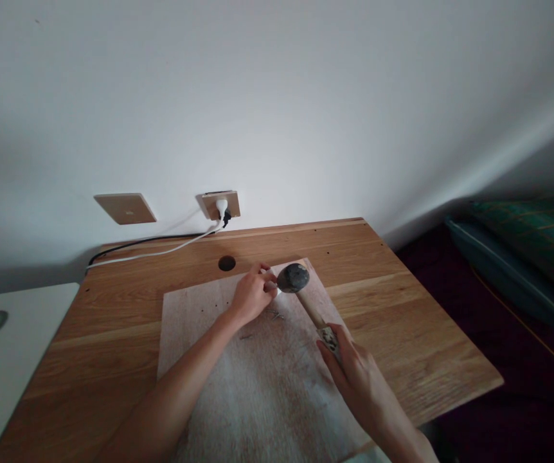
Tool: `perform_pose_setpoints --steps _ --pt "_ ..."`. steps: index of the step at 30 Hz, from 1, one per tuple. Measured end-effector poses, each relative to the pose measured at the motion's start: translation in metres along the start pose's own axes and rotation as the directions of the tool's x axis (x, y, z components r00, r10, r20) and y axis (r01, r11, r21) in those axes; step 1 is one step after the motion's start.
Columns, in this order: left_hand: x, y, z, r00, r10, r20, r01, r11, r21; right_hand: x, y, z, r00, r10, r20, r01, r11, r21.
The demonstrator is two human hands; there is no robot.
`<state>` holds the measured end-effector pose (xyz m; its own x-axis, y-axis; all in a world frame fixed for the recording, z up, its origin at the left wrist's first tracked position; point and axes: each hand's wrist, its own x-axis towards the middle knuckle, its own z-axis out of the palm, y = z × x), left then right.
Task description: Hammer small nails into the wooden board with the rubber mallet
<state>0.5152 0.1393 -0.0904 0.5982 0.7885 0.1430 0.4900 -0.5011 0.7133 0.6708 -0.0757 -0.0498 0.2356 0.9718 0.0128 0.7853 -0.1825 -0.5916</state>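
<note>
My right hand (349, 360) is wrapped around the handle of a mallet (296, 278). The mallet has a dark, rounded head and a pale wooden shaft. Its head is raised beside the fingertips of my left hand (254, 292), near the far edge of a pale wooden board (262, 386). The left fingers are pinched together at a small white piece (277, 291), partly hidden by the fingers and the mallet head. Whether they grip it or something thinner is unclear. Several thin nails (276, 314) lie loose on the board just in front of the left hand.
The board rests on a wooden tabletop (402, 321) with a round cable hole (227, 263). Behind it, plugs and cords sit in a wall socket (221, 206). A white surface (21, 360) stands at the left, and cushions (513, 257) lie on the right.
</note>
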Motion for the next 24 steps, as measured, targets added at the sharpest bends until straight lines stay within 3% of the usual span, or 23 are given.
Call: perform_pose_setpoints --steps 15,24 --pt "0.0001 0.0012 0.0022 0.999 -0.049 -0.004 0.048 0.989 -0.14 -0.0038 0.0006 0.0035 0.995 0.093 0.029 -0.095 0.992 0.085" --pt "0.0006 0.0014 0.0024 0.999 -0.04 0.01 0.041 0.982 -0.182 -0.0008 0.001 0.0023 1.0 0.03 -0.005 -0.03 0.999 0.035"
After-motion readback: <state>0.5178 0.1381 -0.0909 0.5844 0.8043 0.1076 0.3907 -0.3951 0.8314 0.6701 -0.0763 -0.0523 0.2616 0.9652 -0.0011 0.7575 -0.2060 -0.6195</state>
